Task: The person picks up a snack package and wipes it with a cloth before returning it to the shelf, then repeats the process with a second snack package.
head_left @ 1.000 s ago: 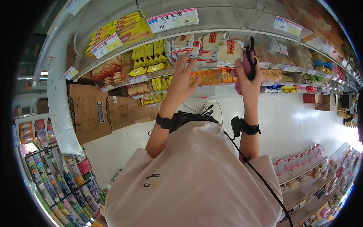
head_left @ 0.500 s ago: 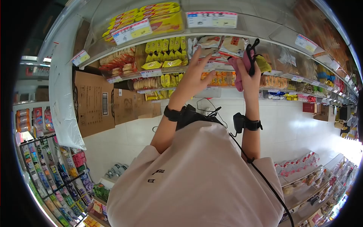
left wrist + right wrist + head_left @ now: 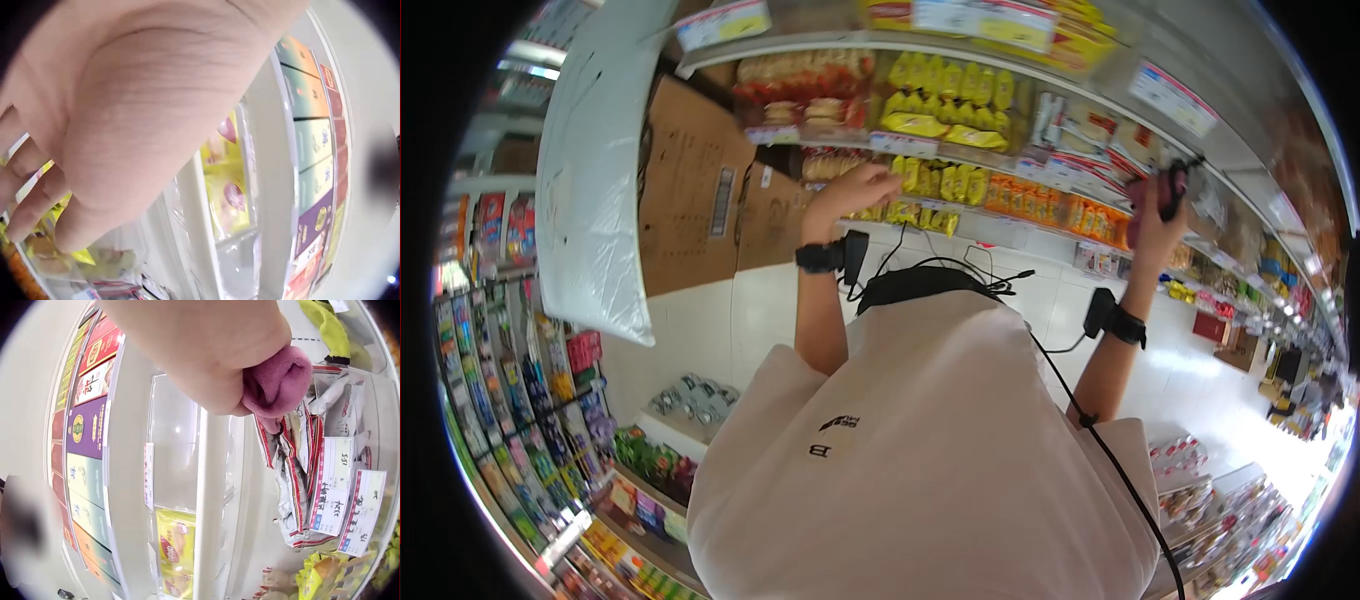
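Note:
My right hand grips a bunched pink cloth with a black piece beside it, at the shelf front. The same cloth pokes out of the fist above white-and-red snack packets in the right wrist view. A yellow-green cloth lies beyond them. My left hand, fingers loosely bent, holds nothing and hovers by the lower shelf, left of the yellow packets. Its fingers hang before yellow packets in the left wrist view, where contact is unclear.
Shelf edges with price tags run above and around both hands. Cardboard boxes and a hanging white plastic sheet stand at the left. Orange packets fill part of the lower shelf. Cables hang near the waist.
The head view has turned, shifting the shelves. My left hand has withdrawn from the white packets toward the lower left, its fingers now more bent. My right hand, still gripping the pink cloth, is farther right.

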The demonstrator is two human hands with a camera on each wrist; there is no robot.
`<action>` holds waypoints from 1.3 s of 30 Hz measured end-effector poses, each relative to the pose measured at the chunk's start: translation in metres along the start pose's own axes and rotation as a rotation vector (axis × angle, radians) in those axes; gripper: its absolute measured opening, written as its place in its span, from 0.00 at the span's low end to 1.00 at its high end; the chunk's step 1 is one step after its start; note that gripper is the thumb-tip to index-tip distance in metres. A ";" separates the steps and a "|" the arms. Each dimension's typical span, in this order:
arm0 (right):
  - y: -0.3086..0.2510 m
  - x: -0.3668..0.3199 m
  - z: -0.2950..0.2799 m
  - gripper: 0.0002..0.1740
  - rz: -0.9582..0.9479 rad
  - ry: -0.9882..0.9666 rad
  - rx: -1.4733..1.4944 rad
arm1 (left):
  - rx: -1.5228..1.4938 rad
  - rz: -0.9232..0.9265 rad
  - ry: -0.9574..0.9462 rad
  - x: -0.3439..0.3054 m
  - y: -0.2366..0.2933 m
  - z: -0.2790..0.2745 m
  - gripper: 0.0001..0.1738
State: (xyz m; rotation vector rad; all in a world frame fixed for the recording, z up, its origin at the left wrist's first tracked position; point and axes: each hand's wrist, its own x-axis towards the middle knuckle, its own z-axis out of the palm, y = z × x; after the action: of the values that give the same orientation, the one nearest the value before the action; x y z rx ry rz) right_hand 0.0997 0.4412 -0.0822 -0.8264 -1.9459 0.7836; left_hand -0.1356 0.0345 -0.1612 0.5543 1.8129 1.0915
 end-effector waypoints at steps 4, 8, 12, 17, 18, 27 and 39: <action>0.019 0.000 -0.013 0.29 0.160 -0.011 -0.011 | -0.173 -0.177 0.079 0.019 -0.048 -0.030 0.20; 0.011 -0.017 -0.018 0.28 0.286 0.028 0.260 | -0.702 -0.162 0.048 0.056 -0.127 -0.054 0.20; 0.015 -0.029 -0.030 0.36 0.294 0.080 0.090 | -1.147 -0.160 0.439 0.087 -0.165 -0.071 0.26; -0.015 -0.057 -0.043 0.40 0.433 0.118 0.147 | -1.300 0.008 0.832 0.146 -0.260 -0.102 0.25; -0.022 -0.063 -0.046 0.41 0.451 0.110 0.163 | -1.318 0.051 0.883 0.156 -0.274 -0.106 0.25; -0.044 -0.111 -0.064 0.31 0.591 0.143 0.075 | -0.519 0.133 1.303 0.183 -0.285 -0.104 0.25; -0.073 -0.119 -0.041 0.24 0.523 0.105 0.119 | 0.169 -0.114 1.374 0.158 -0.272 -0.110 0.23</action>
State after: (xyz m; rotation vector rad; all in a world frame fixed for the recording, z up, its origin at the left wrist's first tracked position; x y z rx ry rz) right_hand 0.1668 0.3137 -0.0631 -1.2987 -1.5853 1.1213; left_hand -0.2867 -0.0355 -0.4498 -0.3735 3.0478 1.3563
